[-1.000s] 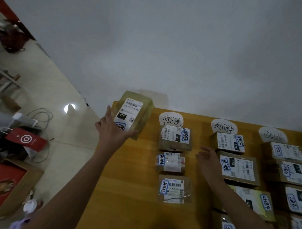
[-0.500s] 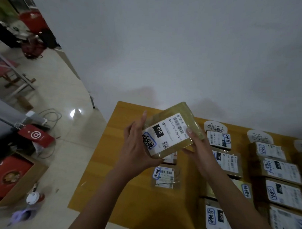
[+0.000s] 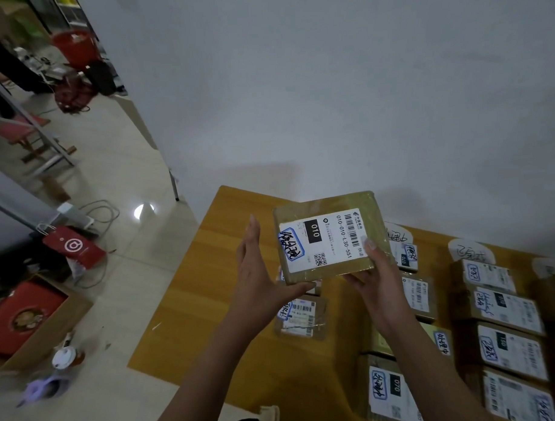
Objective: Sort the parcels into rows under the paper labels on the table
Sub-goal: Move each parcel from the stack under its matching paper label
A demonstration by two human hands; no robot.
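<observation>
I hold a flat brown parcel (image 3: 330,236) up above the wooden table (image 3: 191,314), its white shipping label facing me with "010" and a blue handwritten mark. My left hand (image 3: 259,274) supports its left lower edge, fingers straight. My right hand (image 3: 376,273) grips its right lower corner, thumb on the label. Under it lies a row of small parcels (image 3: 300,316), partly hidden. To the right run two more rows of parcels (image 3: 506,309) below oval paper labels (image 3: 469,251).
The table stands against a white wall (image 3: 360,97). Left of it is tiled floor with a red paper bag (image 3: 74,247), a cardboard box (image 3: 28,316) with a red item, a cup (image 3: 66,358) and cables. Further back stand a red bucket (image 3: 74,49) and furniture legs.
The parcel, held out to the far left by my left hand alone, came back in front of me and turned. My right hand left the table and took its right corner.
</observation>
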